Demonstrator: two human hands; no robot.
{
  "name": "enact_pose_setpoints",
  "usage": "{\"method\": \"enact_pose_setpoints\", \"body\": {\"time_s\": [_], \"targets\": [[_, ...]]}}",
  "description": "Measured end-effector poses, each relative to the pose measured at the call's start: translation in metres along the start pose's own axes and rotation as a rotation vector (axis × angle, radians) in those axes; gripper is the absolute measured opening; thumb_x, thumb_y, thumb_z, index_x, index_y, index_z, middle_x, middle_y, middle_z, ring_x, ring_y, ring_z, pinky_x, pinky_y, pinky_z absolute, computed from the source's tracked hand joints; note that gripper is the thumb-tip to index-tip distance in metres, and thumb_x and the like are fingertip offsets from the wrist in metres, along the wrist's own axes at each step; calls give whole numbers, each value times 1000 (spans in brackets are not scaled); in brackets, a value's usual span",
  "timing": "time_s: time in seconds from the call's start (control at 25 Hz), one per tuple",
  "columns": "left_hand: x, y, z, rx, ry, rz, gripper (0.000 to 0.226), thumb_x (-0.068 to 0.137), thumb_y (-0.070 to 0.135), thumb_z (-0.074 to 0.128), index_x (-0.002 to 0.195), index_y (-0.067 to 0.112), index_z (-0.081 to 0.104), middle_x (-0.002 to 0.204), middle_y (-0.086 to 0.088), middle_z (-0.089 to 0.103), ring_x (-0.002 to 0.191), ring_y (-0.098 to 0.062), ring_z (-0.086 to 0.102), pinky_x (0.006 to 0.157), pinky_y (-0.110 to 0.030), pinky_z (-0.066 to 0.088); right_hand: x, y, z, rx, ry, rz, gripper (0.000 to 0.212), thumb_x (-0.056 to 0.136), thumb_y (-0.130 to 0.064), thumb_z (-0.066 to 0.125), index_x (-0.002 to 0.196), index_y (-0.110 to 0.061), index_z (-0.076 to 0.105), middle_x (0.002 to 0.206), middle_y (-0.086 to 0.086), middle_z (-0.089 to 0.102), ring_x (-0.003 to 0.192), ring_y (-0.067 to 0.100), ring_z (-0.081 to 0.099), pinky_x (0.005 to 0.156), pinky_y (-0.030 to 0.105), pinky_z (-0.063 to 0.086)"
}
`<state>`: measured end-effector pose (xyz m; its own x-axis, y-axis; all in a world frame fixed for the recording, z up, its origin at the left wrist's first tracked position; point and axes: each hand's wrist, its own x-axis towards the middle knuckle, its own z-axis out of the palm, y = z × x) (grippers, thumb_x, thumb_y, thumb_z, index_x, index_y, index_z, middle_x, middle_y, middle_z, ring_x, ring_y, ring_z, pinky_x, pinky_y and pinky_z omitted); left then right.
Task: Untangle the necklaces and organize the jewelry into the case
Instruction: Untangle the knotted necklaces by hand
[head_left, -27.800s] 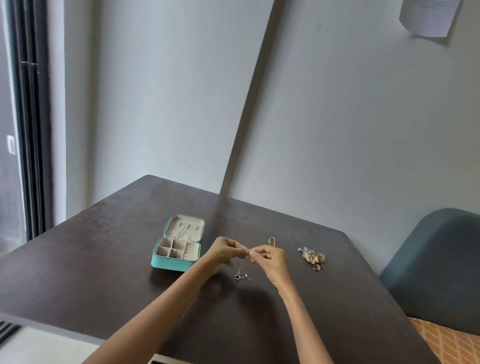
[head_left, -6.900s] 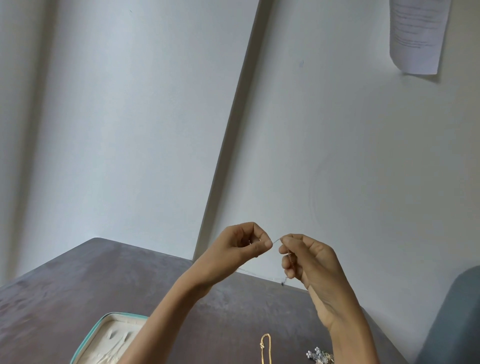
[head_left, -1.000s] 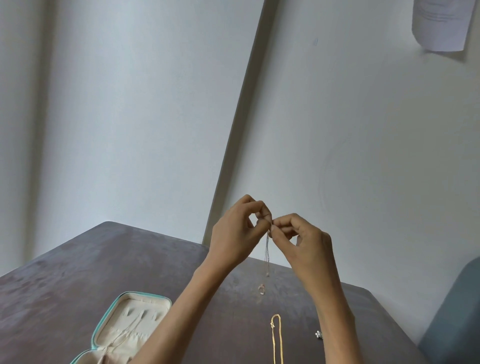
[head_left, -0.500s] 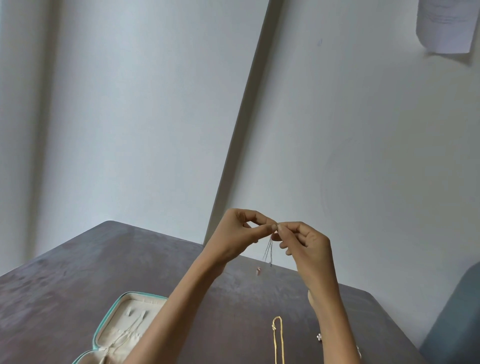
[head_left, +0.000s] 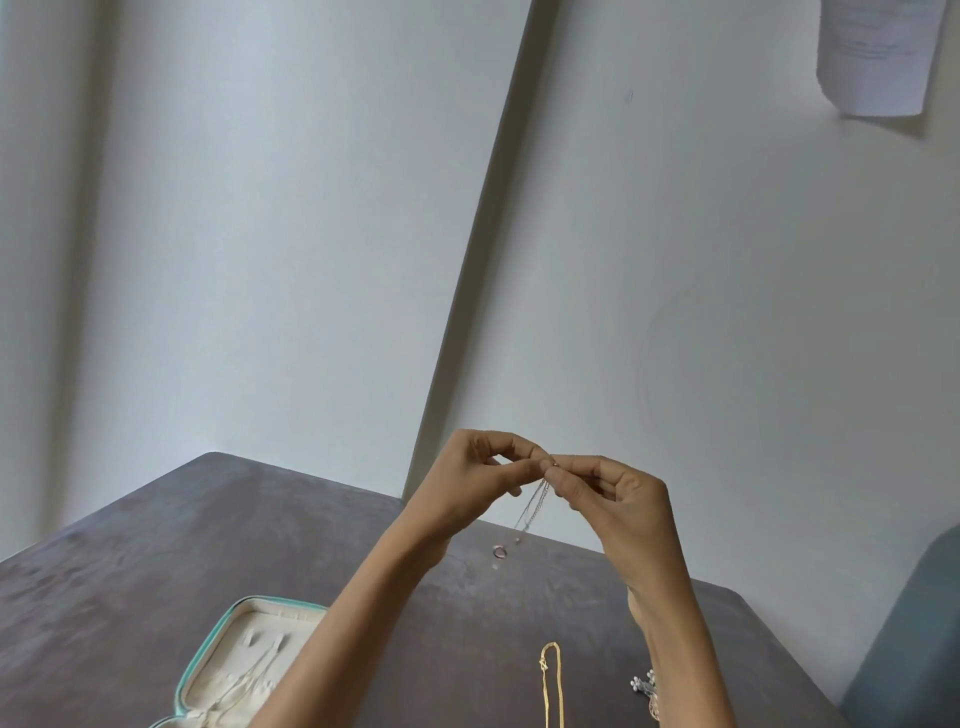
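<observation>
Both hands are raised above the tabletop (head_left: 156, 561), fingertips meeting: the left hand (head_left: 470, 486) and the right hand (head_left: 618, 499) each pinch the top of a thin silver chain (head_left: 532, 509) between thumb and forefinger, at what looks like its clasp, though that is too small to be sure. From that pinch the chain hangs in a doubled strand, its long axis running down and slightly toward the left hand, ending in a small ring pendant (head_left: 500, 552) that dangles free above the tabletop. The case (head_left: 208, 670) lies open low and to the left, under the left forearm, well apart from the chain; its pale lining already seems to hold some fine strands. So the drop point sits down and left of the pinch, and the left hand is the nearer one to carry it there. A gold chain (head_left: 551, 686) lies stretched on the tabletop between the forearms, running toward the person, and a small cluster of jewelry (head_left: 644, 688) sits just beside the right forearm, both not yet put away.
</observation>
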<state>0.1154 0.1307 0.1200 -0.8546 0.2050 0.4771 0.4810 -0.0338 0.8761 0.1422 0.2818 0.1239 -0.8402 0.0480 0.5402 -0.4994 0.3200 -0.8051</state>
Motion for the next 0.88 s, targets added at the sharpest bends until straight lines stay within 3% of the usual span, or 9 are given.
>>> {"method": "enact_pose_setpoints", "body": {"time_s": [0.24, 0.4, 0.52, 0.72, 0.88], "targets": [[-2, 2, -4, -28, -32, -36, 13, 86, 13, 65, 75, 14, 72, 73, 8, 70, 68, -8, 61, 65, 0, 43, 1, 1, -2, -145, 11, -74, 8, 82, -18, 69, 80, -22, 75, 78, -13, 74, 80, 3, 68, 79, 22, 52], [-4, 4, -2, -12, -12, 2, 15, 85, 9, 63, 73, 11, 72, 66, 8, 69, 68, -6, 62, 69, -5, 46, -1, -1, -2, -125, -22, -101, 13, 85, -14, 66, 79, -24, 73, 77, -13, 73, 78, 1, 67, 76, 17, 51], [-3, 4, 2, -44, -18, 16, 20, 87, 6, 58, 69, 12, 65, 65, 7, 67, 64, -6, 60, 69, -6, 47, 0, -2, 0, -165, -18, -123, 15, 85, -12, 64, 75, -23, 70, 75, -12, 72, 74, 4, 65, 72, 21, 50], [-4, 3, 9, -95, -117, -6, 22, 94, 16, 54, 75, 14, 64, 72, 7, 66, 66, -7, 61, 66, 1, 42, 0, -1, -3, -114, 13, -102, 15, 86, -15, 63, 73, -20, 68, 73, -7, 71, 73, 6, 64, 76, 30, 49], [-4, 3, 4, -121, -170, -18, 18, 92, 25, 56, 80, 16, 65, 70, 14, 66, 74, -5, 57, 69, 4, 39, 2, 2, -6, -98, 58, -77, 12, 88, -24, 62, 77, -23, 68, 76, -10, 70, 76, 9, 63, 75, 22, 47]]}}
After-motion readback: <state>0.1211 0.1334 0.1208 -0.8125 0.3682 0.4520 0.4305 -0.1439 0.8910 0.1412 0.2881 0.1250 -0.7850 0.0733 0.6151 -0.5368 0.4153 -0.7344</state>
